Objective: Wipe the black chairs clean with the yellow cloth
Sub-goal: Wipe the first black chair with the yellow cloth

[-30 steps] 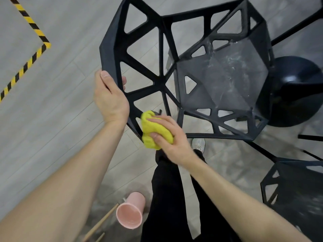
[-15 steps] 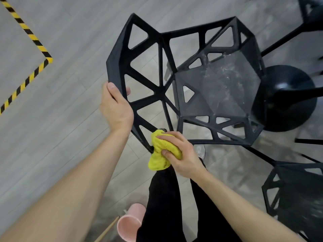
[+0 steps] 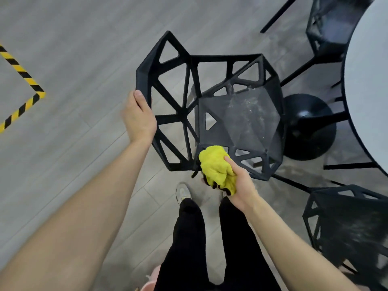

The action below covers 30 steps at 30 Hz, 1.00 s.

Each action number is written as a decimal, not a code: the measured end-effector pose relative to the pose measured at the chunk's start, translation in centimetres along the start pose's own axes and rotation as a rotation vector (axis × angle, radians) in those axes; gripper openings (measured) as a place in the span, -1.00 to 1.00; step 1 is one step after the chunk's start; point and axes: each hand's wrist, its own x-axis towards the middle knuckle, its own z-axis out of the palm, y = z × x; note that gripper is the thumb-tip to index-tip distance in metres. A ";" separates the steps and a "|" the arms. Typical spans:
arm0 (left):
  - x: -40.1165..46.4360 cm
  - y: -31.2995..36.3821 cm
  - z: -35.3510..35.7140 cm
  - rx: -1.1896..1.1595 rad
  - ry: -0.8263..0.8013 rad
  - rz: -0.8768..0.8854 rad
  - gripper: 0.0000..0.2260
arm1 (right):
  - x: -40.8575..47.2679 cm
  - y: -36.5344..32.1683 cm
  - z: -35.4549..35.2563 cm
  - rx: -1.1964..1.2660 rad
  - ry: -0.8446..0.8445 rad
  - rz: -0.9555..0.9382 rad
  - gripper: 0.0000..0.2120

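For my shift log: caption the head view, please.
Left hand steadies black chair; right hand holds yellow cloth at its dusty seat's edge.

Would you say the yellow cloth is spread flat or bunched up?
Bunched up: the yellow cloth is a crumpled wad gripped in the right hand.

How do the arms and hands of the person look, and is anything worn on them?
Both forearms are bare, with no sleeves in view. The left hand and the right hand wear no gloves, and no watch, ring or bracelet shows on either wrist or on the fingers that are visible.
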 end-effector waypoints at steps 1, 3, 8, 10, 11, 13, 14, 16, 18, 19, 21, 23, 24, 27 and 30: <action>0.6 0.0 -0.2 -0.001 -0.012 0.021 -0.58 | -0.3 -0.2 0.6 0.009 0.014 -0.002 -0.52; 1.5 0.0 -0.6 0.005 -0.043 0.072 -0.62 | -0.4 -0.3 1.9 -0.013 0.055 -0.024 -0.53; 6.7 0.1 -2.4 0.054 -0.105 0.169 -0.64 | 0.4 0.0 4.8 -0.065 0.106 -0.092 -0.64; 9.9 0.0 -3.4 0.122 -0.112 0.220 -0.63 | 1.3 0.2 5.7 -0.066 0.123 -0.094 -0.70; 11.4 -0.1 -3.7 0.164 -0.107 0.256 -0.62 | 1.6 0.2 6.1 -0.067 0.115 -0.093 -0.70; 13.7 -0.3 -4.5 0.290 -0.120 0.297 -0.57 | 2.0 -0.2 6.9 -0.101 0.107 -0.098 -0.63; 14.4 -0.5 -4.8 0.356 -0.125 0.312 -0.53 | 2.2 -0.5 7.3 -0.115 0.101 -0.104 -0.60; 14.5 -0.7 -5.5 0.472 -0.079 0.385 -0.53 | 2.5 -1.0 7.9 -0.131 0.106 -0.121 -0.58; 12.3 -0.4 -6.2 0.476 -0.030 0.526 -0.59 | 2.9 -1.5 8.3 -0.131 0.118 -0.131 -0.58; 10.1 -0.1 -6.3 0.409 -0.064 0.607 -0.61 | 3.2 -1.7 8.5 -0.127 0.120 -0.131 -0.57; 4.7 0.8 -6.0 0.184 -0.344 0.641 -0.61 | 3.6 -2.1 9.0 -0.138 0.113 -0.132 -0.55; -0.2 1.5 -5.4 -0.011 -0.753 0.472 -0.53 | 4.0 -2.6 9.6 -0.167 0.131 -0.153 -0.56; -2.2 1.6 -5.0 -0.090 -0.901 0.378 -0.49 | 4.0 -3.0 9.8 -0.196 0.149 -0.171 -0.57; -5.4 0.9 -3.2 -0.242 -1.013 0.180 -0.38 | 4.4 -4.2 9.4 -0.275 0.076 -0.175 -0.42; -6.5 0.6 -1.6 -0.191 -0.926 0.061 -0.39 | 4.5 -5.5 8.8 -0.484 -0.013 -0.166 -0.37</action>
